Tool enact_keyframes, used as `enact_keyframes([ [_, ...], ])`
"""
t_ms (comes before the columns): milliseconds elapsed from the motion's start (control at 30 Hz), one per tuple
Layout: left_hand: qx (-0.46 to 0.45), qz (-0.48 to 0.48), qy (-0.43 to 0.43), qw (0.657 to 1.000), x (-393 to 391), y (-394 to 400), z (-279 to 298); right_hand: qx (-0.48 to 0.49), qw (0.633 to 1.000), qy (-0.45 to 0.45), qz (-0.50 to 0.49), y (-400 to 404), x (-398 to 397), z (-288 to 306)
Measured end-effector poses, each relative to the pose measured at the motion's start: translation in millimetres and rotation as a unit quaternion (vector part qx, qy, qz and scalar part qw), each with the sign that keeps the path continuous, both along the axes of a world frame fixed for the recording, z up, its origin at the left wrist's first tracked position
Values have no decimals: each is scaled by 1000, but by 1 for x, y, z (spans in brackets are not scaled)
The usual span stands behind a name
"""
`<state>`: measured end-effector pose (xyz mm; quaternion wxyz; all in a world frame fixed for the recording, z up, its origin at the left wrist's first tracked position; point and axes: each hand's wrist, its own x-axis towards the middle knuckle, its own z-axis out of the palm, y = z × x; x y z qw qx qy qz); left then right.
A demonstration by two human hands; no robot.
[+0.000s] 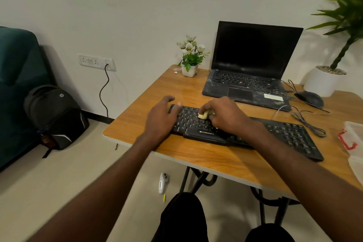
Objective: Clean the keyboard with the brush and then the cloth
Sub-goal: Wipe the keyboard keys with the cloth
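Here right hand [225, 116] fingers pinch cloth [205, 114] against keyboard [198, 124]; left hand [161, 116] spread.

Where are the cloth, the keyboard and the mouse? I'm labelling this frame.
cloth [205, 114]: head view, on the yellow wad under the right hand's fingers.
keyboard [206, 133]: head view, on its front edge by the logo.
mouse [310, 98]: head view, on its top.
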<state>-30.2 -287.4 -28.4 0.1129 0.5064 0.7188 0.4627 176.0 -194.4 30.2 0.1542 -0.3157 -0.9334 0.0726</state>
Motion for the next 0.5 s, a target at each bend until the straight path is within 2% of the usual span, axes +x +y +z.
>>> enact_keyframes([
  [67, 22, 12, 63, 998, 21, 8, -3, 6, 1000, -3, 4, 0, 0, 0],
  [133, -6, 6, 177, 984, 33, 11, -7, -2, 1000, -1, 23, -2, 3, 2],
  [200, -17, 9, 240, 971, 39, 10, -7, -20, 999, -11, 39, -2, 9, 8],
  [333, -19, 8, 252, 967, 41, 9, -7, -10, 997, -76, -5, 9, 16, 21],
  [433, -20, 7, 247, 969, 41, 10, -7, 31, 998, -28, -40, 6, 12, 13],
  [500, -26, 10, 242, 970, 40, 10, -9, 35, 999, -28, -25, -3, 11, 3],
])
